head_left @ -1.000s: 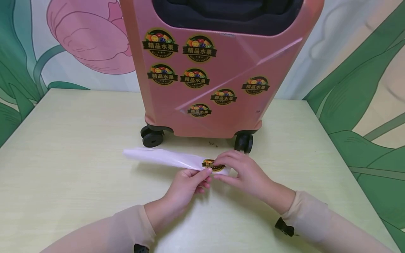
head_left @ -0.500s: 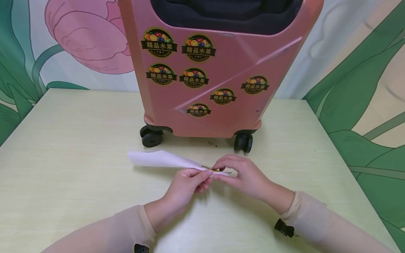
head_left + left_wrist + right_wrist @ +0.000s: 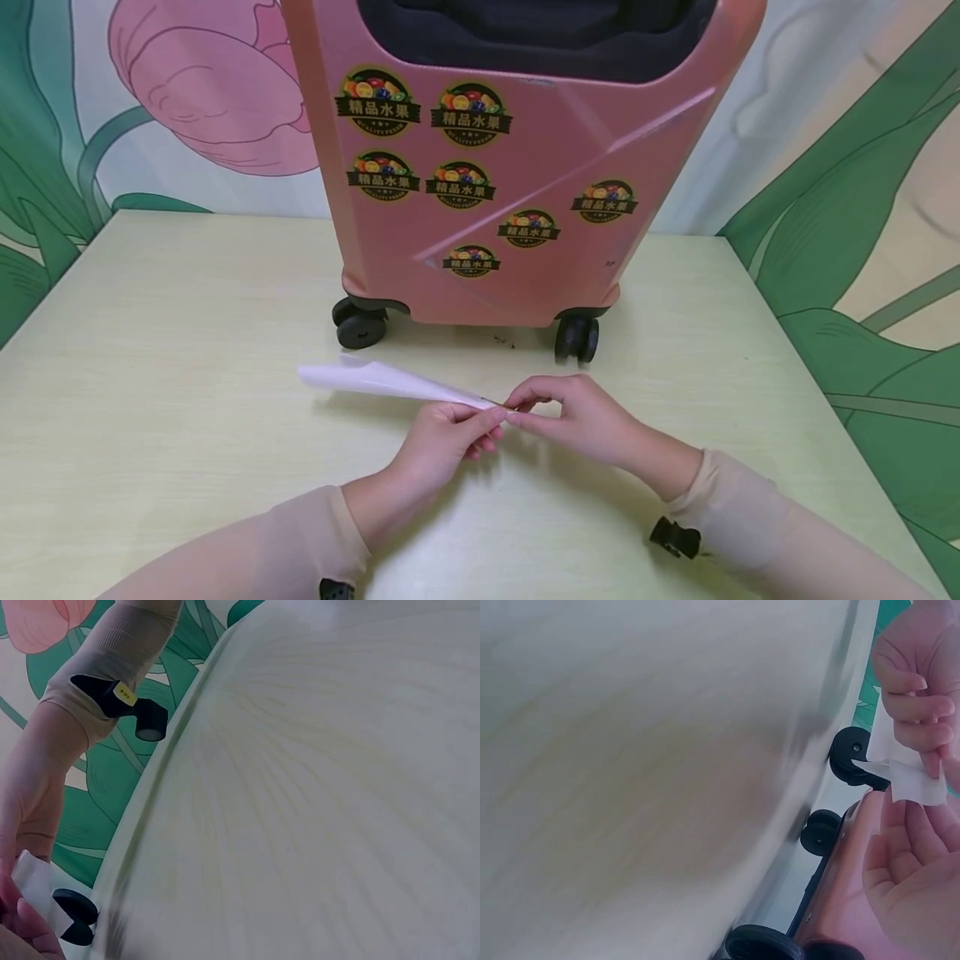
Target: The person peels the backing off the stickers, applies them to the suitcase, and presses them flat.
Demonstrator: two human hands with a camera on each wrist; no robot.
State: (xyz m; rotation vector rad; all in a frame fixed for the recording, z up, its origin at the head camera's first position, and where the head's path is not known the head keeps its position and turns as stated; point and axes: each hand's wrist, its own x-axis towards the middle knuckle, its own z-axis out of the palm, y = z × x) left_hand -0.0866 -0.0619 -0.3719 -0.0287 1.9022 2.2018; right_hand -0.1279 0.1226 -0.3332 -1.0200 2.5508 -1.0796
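Note:
My left hand (image 3: 447, 439) pinches a white sheet of sticker backing paper (image 3: 378, 381) between thumb and fingers, low over the table in the head view. The sheet is bent, its loose end pointing left. At its right end a round fruit sticker (image 3: 498, 403) shows only as a thin dark edge. My right hand (image 3: 576, 414) pinches that sticker edge with thumb and fingertips, right beside the left thumb. In the right wrist view, the paper (image 3: 919, 785) lies between both hands. How much of the sticker still adheres to the sheet is hidden.
A pink suitcase (image 3: 555, 150) with black wheels (image 3: 360, 327) stands on the light table (image 3: 187, 400) just behind the hands. Several matching fruit stickers (image 3: 471, 114) are on its front. A painted wall (image 3: 862, 208) lies behind the table.
The sheet has been bent, so the sticker's printed face has turned edge-on. The right fingers have shifted slightly and now pinch the sticker's edge. The suitcase has not moved.

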